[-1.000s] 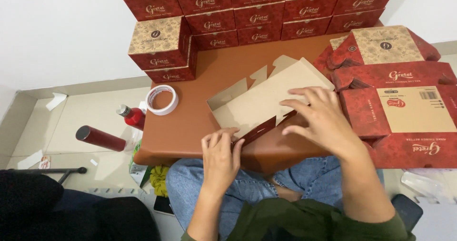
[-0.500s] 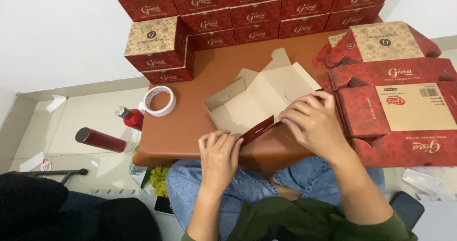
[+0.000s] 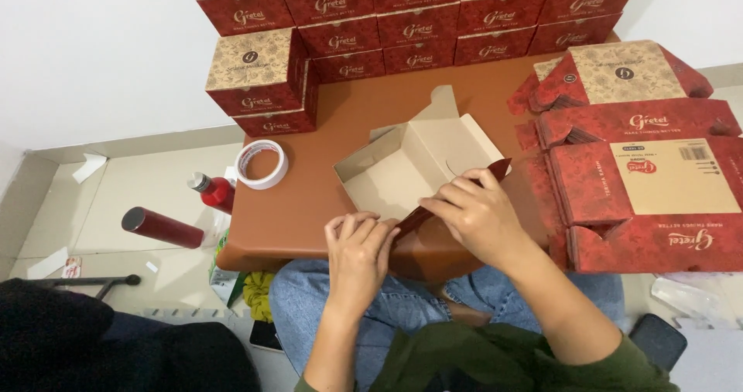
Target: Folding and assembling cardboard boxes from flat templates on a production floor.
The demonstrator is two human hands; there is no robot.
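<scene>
A half-folded cardboard box (image 3: 410, 167), plain brown inside and dark red outside, lies open on the brown table (image 3: 325, 198) near its front edge. My left hand (image 3: 357, 254) presses on the box's near left corner, fingers curled over the edge. My right hand (image 3: 478, 215) grips the near red side flap and folds it up along the box's right side. Both hands are on the same box.
Flat unfolded red boxes (image 3: 642, 183) are piled at the right. Finished red boxes (image 3: 402, 20) are stacked along the back, two more (image 3: 259, 82) at the left. A tape roll (image 3: 261, 164) lies on the table's left edge. Two red bottles (image 3: 162, 228) stand on the floor.
The box's walls have been folded upward into a tray shape. My right hand slid from the flat panel down to the near side flap. My left hand stayed at the near corner.
</scene>
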